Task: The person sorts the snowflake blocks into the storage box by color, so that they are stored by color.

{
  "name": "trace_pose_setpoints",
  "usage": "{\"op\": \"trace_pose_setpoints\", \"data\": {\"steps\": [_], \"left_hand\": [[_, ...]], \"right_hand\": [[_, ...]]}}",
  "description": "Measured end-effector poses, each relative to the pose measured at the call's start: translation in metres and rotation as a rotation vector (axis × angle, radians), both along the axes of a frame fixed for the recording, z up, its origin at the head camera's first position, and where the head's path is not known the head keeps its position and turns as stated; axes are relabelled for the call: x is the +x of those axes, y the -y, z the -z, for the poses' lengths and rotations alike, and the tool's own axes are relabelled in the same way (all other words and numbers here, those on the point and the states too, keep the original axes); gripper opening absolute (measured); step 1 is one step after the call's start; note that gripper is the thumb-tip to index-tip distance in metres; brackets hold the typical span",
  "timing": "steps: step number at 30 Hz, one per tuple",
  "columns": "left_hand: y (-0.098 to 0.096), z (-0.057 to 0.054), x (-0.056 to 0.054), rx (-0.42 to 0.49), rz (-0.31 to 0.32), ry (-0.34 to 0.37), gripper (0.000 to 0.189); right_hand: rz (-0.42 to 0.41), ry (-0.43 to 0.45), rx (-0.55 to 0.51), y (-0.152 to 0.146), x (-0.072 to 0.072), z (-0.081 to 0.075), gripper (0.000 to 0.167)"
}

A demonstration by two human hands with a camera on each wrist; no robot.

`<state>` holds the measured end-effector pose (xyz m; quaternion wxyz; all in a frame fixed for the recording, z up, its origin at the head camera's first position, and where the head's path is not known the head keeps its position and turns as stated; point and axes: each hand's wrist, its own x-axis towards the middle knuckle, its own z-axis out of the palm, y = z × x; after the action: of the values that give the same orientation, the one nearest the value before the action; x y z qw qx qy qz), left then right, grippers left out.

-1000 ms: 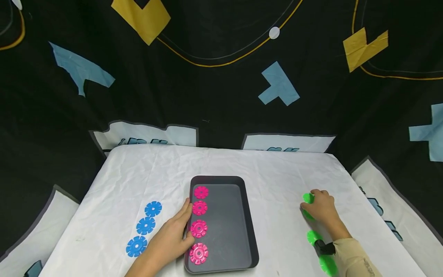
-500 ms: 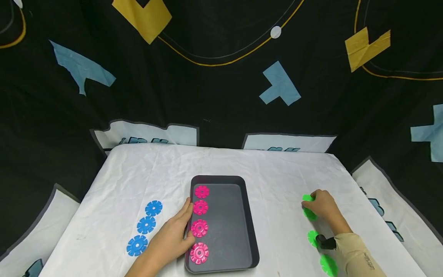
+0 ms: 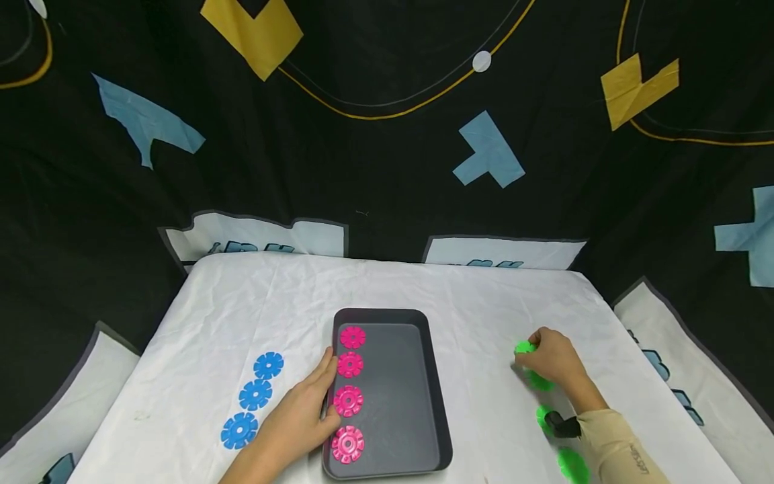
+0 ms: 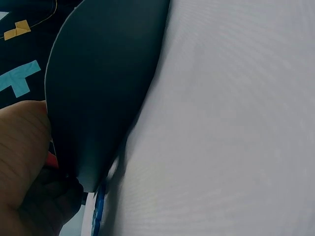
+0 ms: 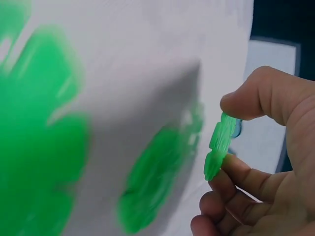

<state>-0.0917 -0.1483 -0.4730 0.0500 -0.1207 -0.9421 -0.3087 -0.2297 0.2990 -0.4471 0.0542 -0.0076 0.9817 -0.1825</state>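
My left hand holds the left rim of a dark grey baking tray, thumb over the edge and fingers along the outer side. Four-sided and shallow, the tray carries several pink notched plastic discs in a column along its left side. My right hand pinches a green notched disc between thumb and fingers, on edge and lifted off the cloth. Below it lies another green disc, partly hidden by the hand. In the left wrist view, the tray's dark outer side fills much of the picture.
Blue notched discs lie in a column left of the tray. More green discs lie by the right forearm. White cloth covers the table, and a black curtain with tape hangs behind it.
My right hand has picked up the farthest green disc and moved slightly left with it. The left hand and the tray have stayed in place.
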Motion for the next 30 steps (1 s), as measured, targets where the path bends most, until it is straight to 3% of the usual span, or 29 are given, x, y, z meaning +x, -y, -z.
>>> {"op": "trace_pose_setpoints", "data": {"steps": [13, 30], "left_hand": [[0.0, 0.0, 0.0, -0.003, 0.004, -0.004, 0.079], [0.0, 0.0, 0.0, 0.002, 0.008, -0.009, 0.079]], "right_hand": [[-0.198, -0.208, -0.064, 0.07, 0.006, -0.03, 0.044], [-0.363, -0.267, -0.086, 0.14, 0.009, -0.049, 0.044]]}}
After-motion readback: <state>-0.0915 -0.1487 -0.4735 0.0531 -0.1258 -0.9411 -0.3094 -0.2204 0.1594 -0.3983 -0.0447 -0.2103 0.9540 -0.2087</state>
